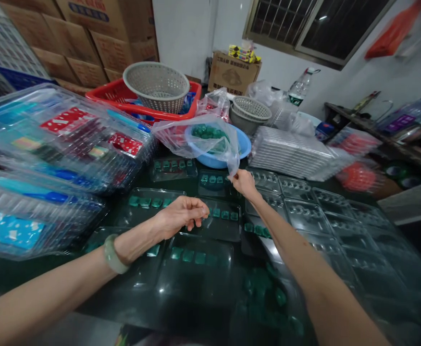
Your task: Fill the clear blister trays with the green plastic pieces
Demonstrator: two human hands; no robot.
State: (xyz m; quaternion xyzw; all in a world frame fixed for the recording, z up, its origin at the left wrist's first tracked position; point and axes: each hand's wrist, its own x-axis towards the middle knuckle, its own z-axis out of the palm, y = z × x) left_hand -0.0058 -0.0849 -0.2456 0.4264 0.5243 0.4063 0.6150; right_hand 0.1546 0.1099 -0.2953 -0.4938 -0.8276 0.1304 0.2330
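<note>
My right hand [244, 183] pinches the edge of a clear plastic bag [228, 144], which drapes over a light-blue basin [245, 146]. Rounded green pieces [208, 130] fill the basin. With its fingers curled and thumb against them, my left hand [187, 214] hovers over a clear plastic tray [214, 230]; whatever it may hold is hidden. Square green pieces [225, 214] sit in a row along that tray. Nearer me, another clear tray [196, 269] has a similar green row. A pale green bangle [115, 254] circles my left wrist.
Stacked clear cases [59, 129] with colourful contents stand at left. Behind them, a grey basket [156, 84] rests in a red crate [105, 91]. Clear trays with moulded slots [304, 214] spread to the right, below a stack of clear trays [286, 149]. Loose green pieces [264, 288] lie near me.
</note>
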